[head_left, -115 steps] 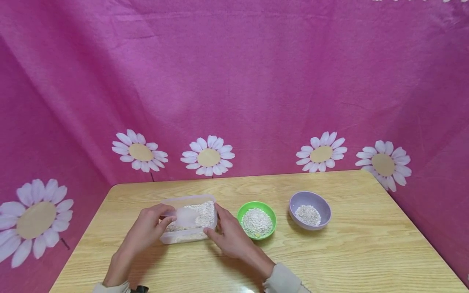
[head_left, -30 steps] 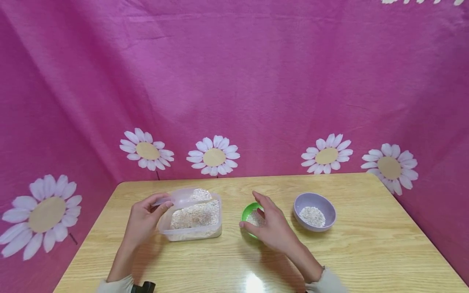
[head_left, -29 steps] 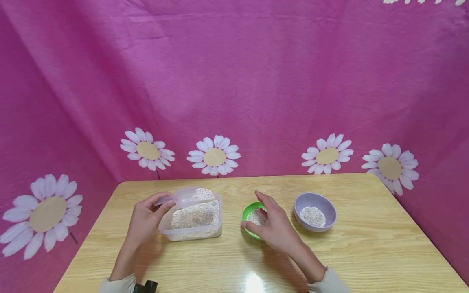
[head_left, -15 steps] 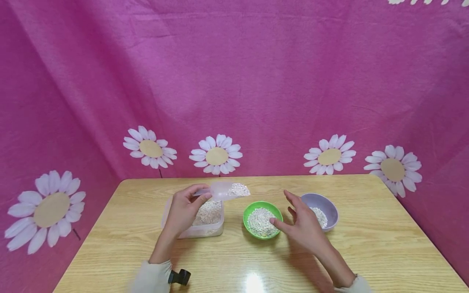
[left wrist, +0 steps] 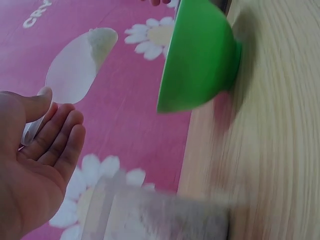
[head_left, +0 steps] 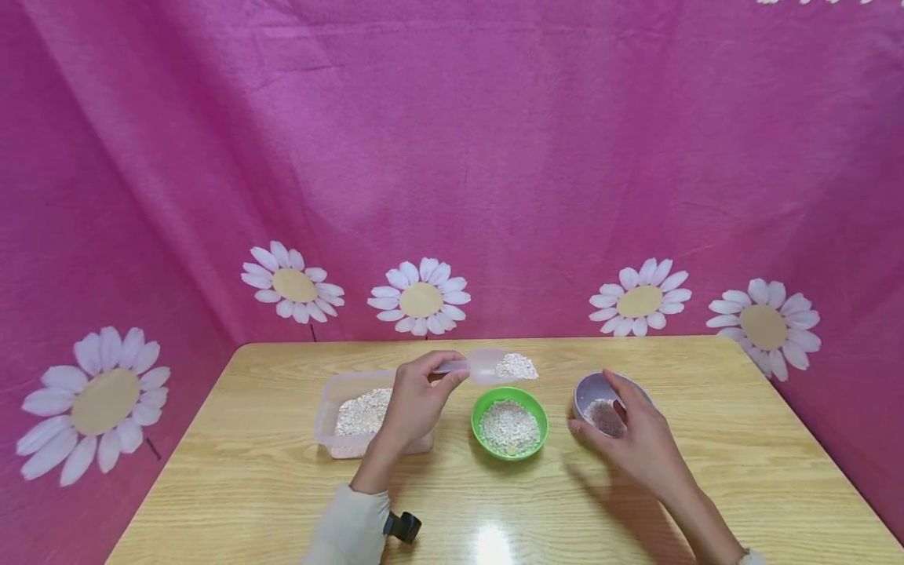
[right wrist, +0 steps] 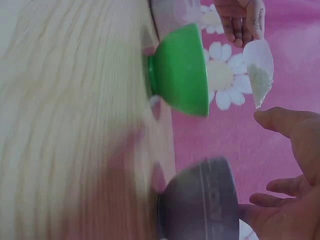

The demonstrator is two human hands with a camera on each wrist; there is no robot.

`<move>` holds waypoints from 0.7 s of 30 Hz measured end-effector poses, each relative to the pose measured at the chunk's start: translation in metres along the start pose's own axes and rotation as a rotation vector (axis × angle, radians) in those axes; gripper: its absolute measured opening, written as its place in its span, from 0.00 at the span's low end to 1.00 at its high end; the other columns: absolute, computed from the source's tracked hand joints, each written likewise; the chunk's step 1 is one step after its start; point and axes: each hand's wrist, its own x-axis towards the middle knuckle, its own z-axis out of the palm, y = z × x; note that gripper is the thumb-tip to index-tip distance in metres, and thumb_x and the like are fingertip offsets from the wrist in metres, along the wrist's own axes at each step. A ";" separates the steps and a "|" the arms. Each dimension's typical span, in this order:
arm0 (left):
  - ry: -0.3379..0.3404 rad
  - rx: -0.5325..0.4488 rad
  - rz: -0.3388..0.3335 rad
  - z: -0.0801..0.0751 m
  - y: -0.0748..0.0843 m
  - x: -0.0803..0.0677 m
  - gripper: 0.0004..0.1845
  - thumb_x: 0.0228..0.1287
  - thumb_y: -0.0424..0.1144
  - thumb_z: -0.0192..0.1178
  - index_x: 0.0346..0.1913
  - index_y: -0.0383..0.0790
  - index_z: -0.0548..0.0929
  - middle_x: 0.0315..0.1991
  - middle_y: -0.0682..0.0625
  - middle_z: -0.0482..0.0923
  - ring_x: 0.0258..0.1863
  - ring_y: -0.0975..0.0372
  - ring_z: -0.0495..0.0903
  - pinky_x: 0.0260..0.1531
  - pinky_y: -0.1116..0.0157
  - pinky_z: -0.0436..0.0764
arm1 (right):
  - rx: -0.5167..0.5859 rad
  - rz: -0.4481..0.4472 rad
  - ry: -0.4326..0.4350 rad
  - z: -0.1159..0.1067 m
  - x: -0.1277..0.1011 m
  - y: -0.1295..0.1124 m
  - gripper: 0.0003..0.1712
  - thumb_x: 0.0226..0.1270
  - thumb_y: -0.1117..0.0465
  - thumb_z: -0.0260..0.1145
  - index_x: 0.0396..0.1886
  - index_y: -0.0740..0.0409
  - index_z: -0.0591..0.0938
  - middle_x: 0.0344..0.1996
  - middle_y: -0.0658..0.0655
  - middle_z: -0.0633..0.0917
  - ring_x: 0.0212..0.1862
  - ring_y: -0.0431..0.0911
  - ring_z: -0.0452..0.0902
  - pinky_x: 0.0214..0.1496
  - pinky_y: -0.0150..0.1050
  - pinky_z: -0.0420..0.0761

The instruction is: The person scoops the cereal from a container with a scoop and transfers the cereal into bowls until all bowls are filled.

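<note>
A person's left hand [head_left: 413, 400] pinches the thin handle of a clear plastic scoop [head_left: 487, 366] between thumb and curled fingers at the centre of the head view, the scoop held in the air above the far rim of a green bowl [head_left: 510, 424]. The scoop's long axis runs nearly level across the frame, handle toward the left, open mouth pointing right toward a lilac bowl [head_left: 592, 390], and a small heap of pale flakes [head_left: 515, 365] sits at that right-hand end. In the left wrist view the scoop [left wrist: 75, 70] appears in the upper left, its loaded tip directed up and right, with the green bowl [left wrist: 197, 57] just right of it. The right hand [head_left: 636, 439], lower right of centre in the head view, cups the lilac bowl, fingers loosely bent around its near and right sides; the right wrist view shows fingertips [right wrist: 250, 210] meeting the bowl's wall [right wrist: 200, 200] at lower right, while the thumb stands apart above it. A clear rectangular tub [head_left: 337, 416] of the same flakes rests left of the green bowl, partly behind the left wrist. All three vessels stand in a row on a light wooden table [head_left: 706, 486] before a pink daisy-print backdrop [head_left: 494, 157].
</note>
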 end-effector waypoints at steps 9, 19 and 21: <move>-0.112 0.023 0.043 0.041 0.009 0.012 0.10 0.72 0.33 0.70 0.53 0.34 0.89 0.48 0.42 0.91 0.49 0.52 0.92 0.53 0.63 0.89 | -0.094 0.008 0.067 -0.017 -0.011 0.029 0.54 0.57 0.55 0.85 0.76 0.71 0.69 0.72 0.76 0.73 0.69 0.76 0.71 0.65 0.77 0.73; -0.221 0.093 0.056 0.075 0.019 0.018 0.10 0.76 0.39 0.68 0.53 0.40 0.90 0.49 0.48 0.91 0.49 0.62 0.90 0.51 0.72 0.85 | -0.071 0.127 -0.039 -0.025 -0.016 0.053 0.59 0.62 0.51 0.84 0.79 0.78 0.61 0.72 0.81 0.69 0.69 0.79 0.72 0.64 0.59 0.80; -0.239 0.111 0.071 0.079 0.020 0.020 0.10 0.76 0.39 0.67 0.54 0.40 0.89 0.49 0.49 0.91 0.47 0.65 0.90 0.50 0.74 0.85 | -0.042 0.159 -0.072 -0.024 -0.016 0.056 0.60 0.63 0.51 0.83 0.79 0.79 0.60 0.73 0.82 0.68 0.70 0.78 0.72 0.62 0.53 0.81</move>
